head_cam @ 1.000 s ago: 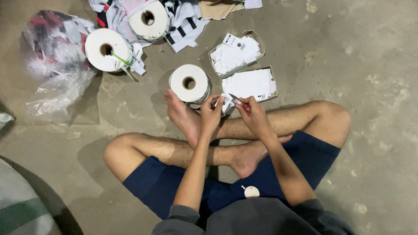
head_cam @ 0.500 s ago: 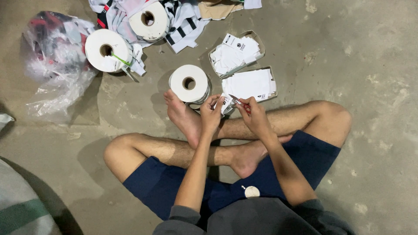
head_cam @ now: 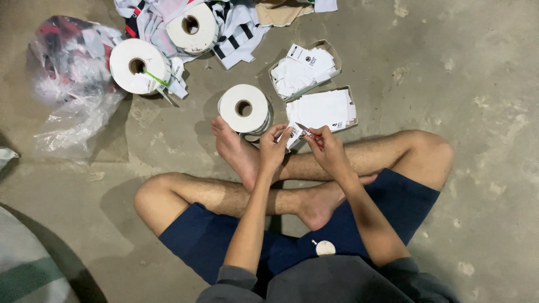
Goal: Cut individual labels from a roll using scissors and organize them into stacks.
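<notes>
Here a small white tag (head_cam: 294,134) sits pinched in the left hand (head_cam: 273,150), held above the crossed shins just in front of the nearest paper roll (head_cam: 244,108). The right hand (head_cam: 328,152) has its grip closed on a thin red-handled tool (head_cam: 311,133) whose tip meets the tag's edge. Just beyond the hands lie two shallow trays (head_cam: 349,101) of white tags, side by side, the near one almost touching the tool; the roll stands just left of them, close to the bare foot. Farther off, two more rolls (head_cam: 139,66) rest against a heap of striped cloth (head_cam: 238,31) at the top edge, and a clear bag (head_cam: 67,84) of scraps slumps at the far left. The concrete floor (head_cam: 477,73) lies open to the right of the trays and beyond the right knee, and there is bare room between the left knee and the bag; a striped fabric corner cuts in at the lower left. Against the frames of a second and half a second ago, hands, tag and tool sit in nearly the same place, and nothing on the floor has shifted.
</notes>
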